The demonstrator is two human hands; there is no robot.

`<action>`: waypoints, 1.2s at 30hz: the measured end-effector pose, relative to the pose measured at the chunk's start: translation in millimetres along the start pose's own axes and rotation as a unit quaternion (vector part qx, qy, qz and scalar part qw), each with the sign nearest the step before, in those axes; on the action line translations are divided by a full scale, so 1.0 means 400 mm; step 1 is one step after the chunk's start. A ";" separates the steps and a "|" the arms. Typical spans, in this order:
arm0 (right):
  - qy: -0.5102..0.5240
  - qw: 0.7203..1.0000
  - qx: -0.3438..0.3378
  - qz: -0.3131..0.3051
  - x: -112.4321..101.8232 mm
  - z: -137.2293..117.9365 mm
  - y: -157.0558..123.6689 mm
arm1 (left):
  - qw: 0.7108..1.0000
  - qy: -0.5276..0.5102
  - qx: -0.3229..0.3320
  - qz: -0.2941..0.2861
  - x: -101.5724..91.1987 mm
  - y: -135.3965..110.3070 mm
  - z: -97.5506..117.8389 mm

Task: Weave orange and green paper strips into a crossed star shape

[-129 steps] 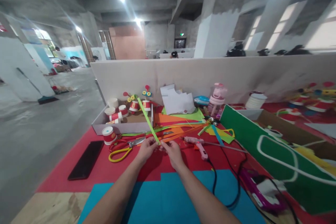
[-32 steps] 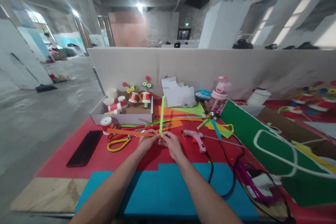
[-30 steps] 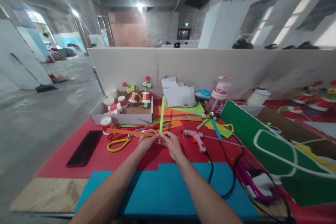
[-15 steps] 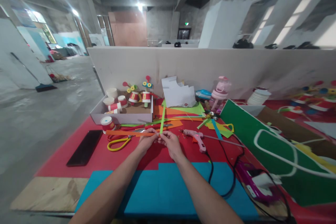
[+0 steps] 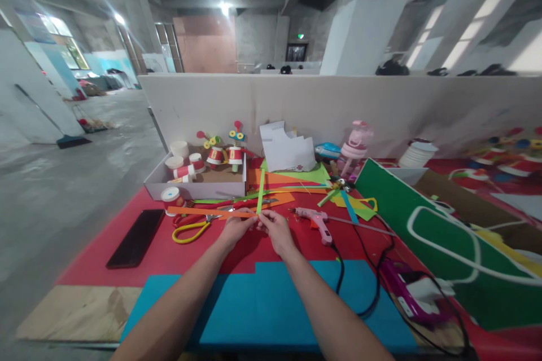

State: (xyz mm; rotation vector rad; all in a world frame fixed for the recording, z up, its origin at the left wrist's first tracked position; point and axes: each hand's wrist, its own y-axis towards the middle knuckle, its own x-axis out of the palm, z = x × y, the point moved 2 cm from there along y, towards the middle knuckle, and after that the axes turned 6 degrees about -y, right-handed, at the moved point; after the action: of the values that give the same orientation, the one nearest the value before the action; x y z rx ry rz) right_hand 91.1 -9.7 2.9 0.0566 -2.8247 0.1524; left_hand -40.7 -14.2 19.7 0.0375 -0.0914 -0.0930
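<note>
Close together over the red tabletop, my two hands pinch the ends of two paper strips that meet at a right angle. My left hand (image 5: 237,228) is closed on the orange paper strip (image 5: 195,212), which stretches out to the left. In my right hand (image 5: 274,229), closed too, is the end of the green paper strip (image 5: 261,189), which points away from me. The fingertips nearly touch, and the joint between the strips is partly hidden by them. Left of my hands lie yellow-handled scissors (image 5: 190,232). To the right rests a pink glue gun (image 5: 314,220).
A white box (image 5: 203,188) holds paper cups and cup figures. A black phone (image 5: 136,238) lies at left. Blue sheets (image 5: 288,304) cover the front edge. At right are a green board (image 5: 423,259), cables and a purple power strip (image 5: 412,293). A partition (image 5: 203,101) stands behind.
Both hands stay pinched at the same spot on the strips. The orange strip's free left end has risen slightly; the whole view has shifted a little.
</note>
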 end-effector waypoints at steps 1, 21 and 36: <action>-0.009 1.000 -0.005 0.000 0.000 0.000 0.000 | 1.000 -0.002 -0.004 0.002 -0.002 0.001 -0.003; 0.021 0.999 0.015 -0.039 0.011 -0.019 -0.014 | 0.999 -0.046 -0.008 -0.007 -0.015 0.018 -0.015; 0.062 0.998 -0.004 -0.015 0.024 -0.013 -0.021 | 0.996 -0.090 -0.002 -0.012 -0.019 0.021 -0.021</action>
State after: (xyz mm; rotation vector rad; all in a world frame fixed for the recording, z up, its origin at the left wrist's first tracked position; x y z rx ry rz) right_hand 83.8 -17.7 11.5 0.0853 -2.6999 0.1340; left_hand -46.5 -5.1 11.0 0.0256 -0.2704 -0.1206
